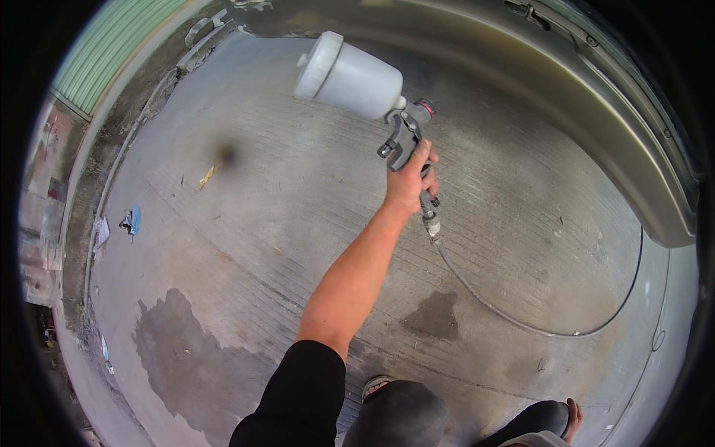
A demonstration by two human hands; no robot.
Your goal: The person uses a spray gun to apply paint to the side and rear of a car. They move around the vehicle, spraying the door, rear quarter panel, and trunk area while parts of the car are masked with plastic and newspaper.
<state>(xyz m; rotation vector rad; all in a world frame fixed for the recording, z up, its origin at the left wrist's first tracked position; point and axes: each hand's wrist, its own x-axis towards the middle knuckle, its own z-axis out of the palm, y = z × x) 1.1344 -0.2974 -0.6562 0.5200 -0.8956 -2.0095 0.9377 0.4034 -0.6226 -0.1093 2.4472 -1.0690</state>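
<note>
My left hand is closed around the handle of a grey paint spray gun, holding it out at arm's length above the floor. Its large white paint cup tilts up to the left. The red-ringed nozzle points right, toward a glossy bronze-grey car body panel, apart from it. An air hose runs from a coupling under the handle and loops right. What seems to be my right hand rests by my right knee, mostly hidden, its visible fingers stretched out.
The concrete floor is grooved, with dark stains. Another thin hose lies at the right edge. Litter and a curb line the left, below a green corrugated wall. My left knee is at the bottom.
</note>
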